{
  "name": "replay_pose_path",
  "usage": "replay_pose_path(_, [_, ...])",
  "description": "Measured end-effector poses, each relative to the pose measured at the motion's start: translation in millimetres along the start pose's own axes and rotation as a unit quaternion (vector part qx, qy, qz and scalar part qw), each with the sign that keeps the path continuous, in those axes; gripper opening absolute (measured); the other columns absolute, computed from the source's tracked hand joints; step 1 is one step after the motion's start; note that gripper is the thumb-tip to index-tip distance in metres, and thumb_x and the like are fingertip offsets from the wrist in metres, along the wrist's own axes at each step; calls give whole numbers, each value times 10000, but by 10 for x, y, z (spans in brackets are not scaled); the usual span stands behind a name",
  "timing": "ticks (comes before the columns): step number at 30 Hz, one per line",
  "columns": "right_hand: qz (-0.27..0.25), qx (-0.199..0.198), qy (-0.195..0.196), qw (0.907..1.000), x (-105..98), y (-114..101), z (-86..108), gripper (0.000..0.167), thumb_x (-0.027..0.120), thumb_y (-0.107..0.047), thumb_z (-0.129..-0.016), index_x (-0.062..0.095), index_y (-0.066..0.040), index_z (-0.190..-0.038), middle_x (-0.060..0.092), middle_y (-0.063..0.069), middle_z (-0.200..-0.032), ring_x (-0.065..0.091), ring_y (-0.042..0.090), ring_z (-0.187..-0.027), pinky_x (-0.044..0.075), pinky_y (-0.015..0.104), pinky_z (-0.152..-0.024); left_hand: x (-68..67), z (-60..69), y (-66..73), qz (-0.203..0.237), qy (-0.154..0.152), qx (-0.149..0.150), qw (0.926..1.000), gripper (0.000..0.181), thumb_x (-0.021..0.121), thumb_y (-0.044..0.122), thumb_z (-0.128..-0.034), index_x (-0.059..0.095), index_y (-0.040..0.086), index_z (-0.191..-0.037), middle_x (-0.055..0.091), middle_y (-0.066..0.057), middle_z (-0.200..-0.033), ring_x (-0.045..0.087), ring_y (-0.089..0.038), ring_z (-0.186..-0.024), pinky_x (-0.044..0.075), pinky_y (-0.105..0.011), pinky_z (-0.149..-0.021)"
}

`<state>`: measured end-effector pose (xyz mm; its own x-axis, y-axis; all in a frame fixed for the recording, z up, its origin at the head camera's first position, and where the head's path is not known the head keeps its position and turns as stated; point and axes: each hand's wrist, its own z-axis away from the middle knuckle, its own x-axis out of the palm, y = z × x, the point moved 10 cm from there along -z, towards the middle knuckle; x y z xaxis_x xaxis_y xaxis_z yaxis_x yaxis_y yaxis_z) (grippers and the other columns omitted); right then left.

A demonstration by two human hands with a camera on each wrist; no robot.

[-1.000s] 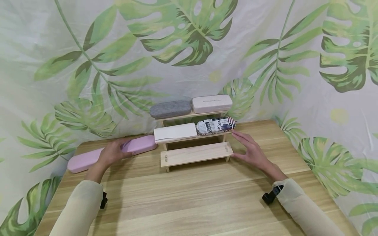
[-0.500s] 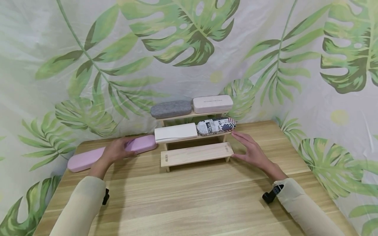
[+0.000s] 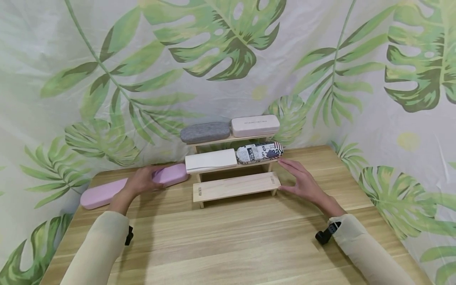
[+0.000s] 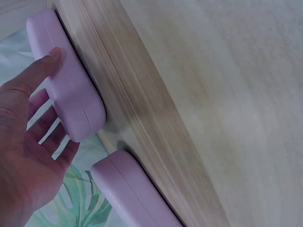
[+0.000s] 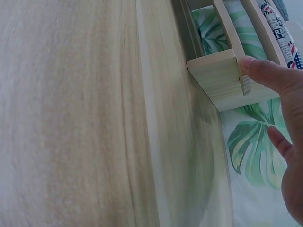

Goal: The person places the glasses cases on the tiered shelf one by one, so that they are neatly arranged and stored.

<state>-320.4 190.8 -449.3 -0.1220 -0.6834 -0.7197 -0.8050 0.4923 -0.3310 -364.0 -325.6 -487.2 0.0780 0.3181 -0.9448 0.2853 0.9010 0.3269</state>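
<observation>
My left hand (image 3: 141,182) holds a pink glasses case (image 4: 69,78) lying on the table left of a wooden stepped rack (image 3: 236,186). Its thumb is on the near side and the fingers reach behind. A second pink glasses case (image 3: 101,194) lies farther left, a small gap away in the left wrist view. My right hand (image 3: 303,180) is at the rack's right end; in the right wrist view its thumb touches the wood there, its fingers extended. On the middle step rest a white case (image 3: 211,159) and a newspaper-print glasses case (image 3: 260,152).
A grey fabric case (image 3: 205,132) and a pale glasses case (image 3: 255,125) sit on the top step. The wooden table (image 3: 221,241) ends at a leaf-patterned cloth (image 3: 228,59) behind the rack. Black wrist straps (image 3: 323,236) show at the sleeves.
My left hand has shifted slightly to the right along the pink glasses case. The cases and the rack stay in place, and my right hand keeps its position at the rack's end.
</observation>
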Motion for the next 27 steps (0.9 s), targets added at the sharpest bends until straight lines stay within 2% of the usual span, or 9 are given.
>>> replay_pose_path(13, [-11,-114,-18,9999,50,-2,-50,955,987,-115,-681,531,58,-1501,530,246,-1529,510,402,-1379,274,269,-1251,-40,79,105,-351,-154,19,9993,761,895,362,-811,631,-20,-1413,676,-261,-1334,645,-478,-1194,526,-621,-952])
replay_pose_path(21, [85,-35,-117,9999,52,37,-57,965,990,-169,-692,530,24,-1519,523,185,-1561,518,379,-1375,287,267,-1243,-34,91,165,-462,-140,-29,9988,751,880,373,-827,622,-31,-1405,660,-281,-1349,638,-498,-1197,526,-629,-945])
replay_pose_path(27, [61,-94,-107,9999,67,38,-54,968,991,-168,-690,528,32,-1516,522,187,-1561,523,379,-1366,289,256,-1237,-24,138,144,-471,-73,-206,9986,755,897,412,-805,656,-27,-1370,687,-260,-1317,664,-453,-1163,546,-602,-901])
